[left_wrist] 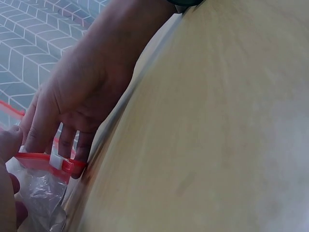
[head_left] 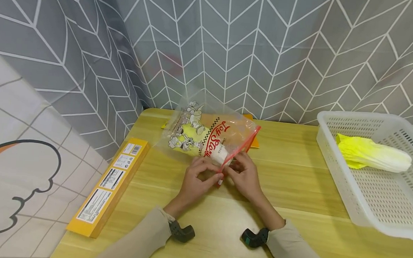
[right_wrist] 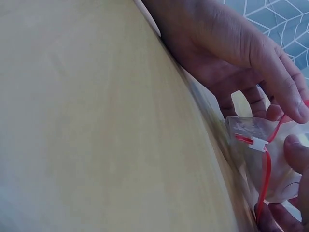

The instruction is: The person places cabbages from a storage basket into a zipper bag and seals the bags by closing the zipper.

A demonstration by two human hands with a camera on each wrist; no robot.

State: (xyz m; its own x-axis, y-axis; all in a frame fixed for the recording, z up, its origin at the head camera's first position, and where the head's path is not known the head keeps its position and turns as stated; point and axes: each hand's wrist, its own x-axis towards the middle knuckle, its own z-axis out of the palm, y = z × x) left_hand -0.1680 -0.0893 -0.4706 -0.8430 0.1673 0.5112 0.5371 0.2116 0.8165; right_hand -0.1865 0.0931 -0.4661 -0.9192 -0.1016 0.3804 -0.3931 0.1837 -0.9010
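left hand (head_left: 196,178) and right hand (head_left: 244,173) both pinching the red zip end of a clear printed bag (head_left: 206,136), fingers curled on its white slider (left_wrist: 56,161). bag lying mid-table (head_left: 294,179), toward the back edge. yellow box (head_left: 108,184) along the left edge; basket (head_left: 366,197) with cabbage (head_left: 371,153) at the right edge.

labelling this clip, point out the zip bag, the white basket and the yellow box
zip bag (head_left: 206,134), head view, printed front
white basket (head_left: 334,144), head view, left wall
yellow box (head_left: 108,184), head view, top face
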